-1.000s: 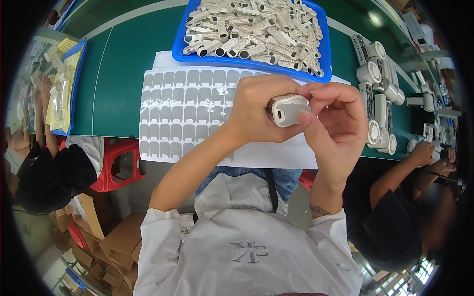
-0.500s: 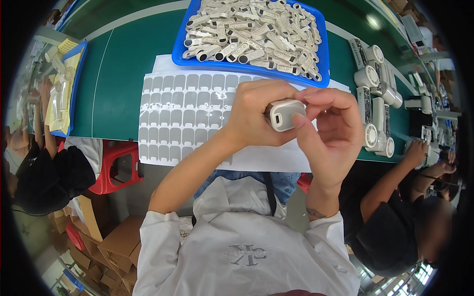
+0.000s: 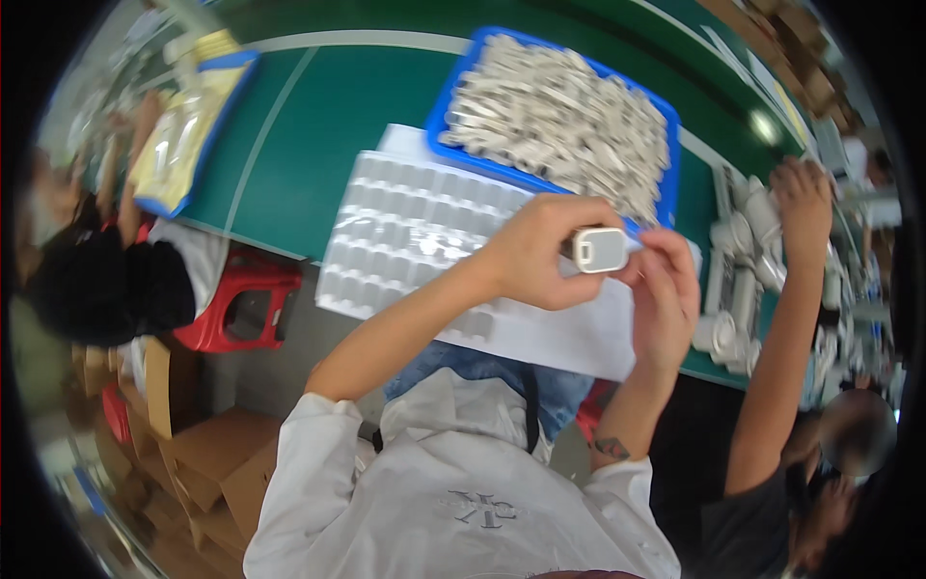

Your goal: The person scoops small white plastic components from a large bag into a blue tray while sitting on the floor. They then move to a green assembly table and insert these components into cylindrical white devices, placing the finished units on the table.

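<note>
My left hand [image 3: 550,246] is wrapped round a white handheld device [image 3: 601,251]. The end turned up toward me is a rounded rectangle with a grey panel and a small slot at its left side. Close against the right side of that end is my right hand [image 3: 666,299], its fingertips drawn together. Blur hides whether something small is pinched there. Beneath my left forearm lies a white sheet of grey stickers [image 3: 386,236], in rows. Just beyond my hands a blue tray [image 3: 436,125] holds a heap of small off-white strip-shaped parts [image 3: 559,116].
White cylindrical devices [image 3: 730,236] lie on the green table at right, where a co-worker's hand [image 3: 805,198] reaches over them. A blue tray with yellow lining [image 3: 178,145] stands at left. A red stool [image 3: 236,304] and cardboard boxes [image 3: 217,454] are below.
The view has turned, so table things appear shifted and tilted. My right thumb has come off the device's grey panel and my fingertips have drawn to its right side. A co-worker's arm has reached in.
</note>
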Tool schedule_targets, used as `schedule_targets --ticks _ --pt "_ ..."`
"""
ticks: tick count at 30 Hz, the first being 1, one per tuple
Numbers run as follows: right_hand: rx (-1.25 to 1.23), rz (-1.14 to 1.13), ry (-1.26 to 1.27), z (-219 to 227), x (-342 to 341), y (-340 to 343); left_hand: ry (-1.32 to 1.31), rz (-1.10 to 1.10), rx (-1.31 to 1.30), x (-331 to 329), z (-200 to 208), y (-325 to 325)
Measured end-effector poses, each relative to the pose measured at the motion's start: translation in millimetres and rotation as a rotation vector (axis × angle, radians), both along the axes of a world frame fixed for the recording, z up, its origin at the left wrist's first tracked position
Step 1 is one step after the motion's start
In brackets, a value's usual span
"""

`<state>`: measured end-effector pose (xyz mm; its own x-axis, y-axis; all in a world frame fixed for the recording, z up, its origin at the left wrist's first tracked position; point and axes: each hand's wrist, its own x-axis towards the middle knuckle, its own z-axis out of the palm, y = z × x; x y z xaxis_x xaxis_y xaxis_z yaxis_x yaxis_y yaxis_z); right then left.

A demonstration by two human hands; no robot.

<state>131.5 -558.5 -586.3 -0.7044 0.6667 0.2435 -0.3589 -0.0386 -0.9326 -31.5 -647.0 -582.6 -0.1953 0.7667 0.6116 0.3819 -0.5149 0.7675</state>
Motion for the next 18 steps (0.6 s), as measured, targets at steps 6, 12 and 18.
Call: schedule_targets --ticks 6,12,18 --pt "0.12 -0.15 -0.262 -43.1 45.7 8.5 0.259 0.403 0.134 -92.5 61.3 -66.8" --pt "0.126 -0.231 -0.433 -54.7 87.8 10.8 0.807 0.965 -0.061 -260.9 30.0 -119.7" --pt "0.521 -0.451 -0.486 -20.4 75.5 21.5 0.896 1.169 -0.307 -324.1 -43.8 -190.9"
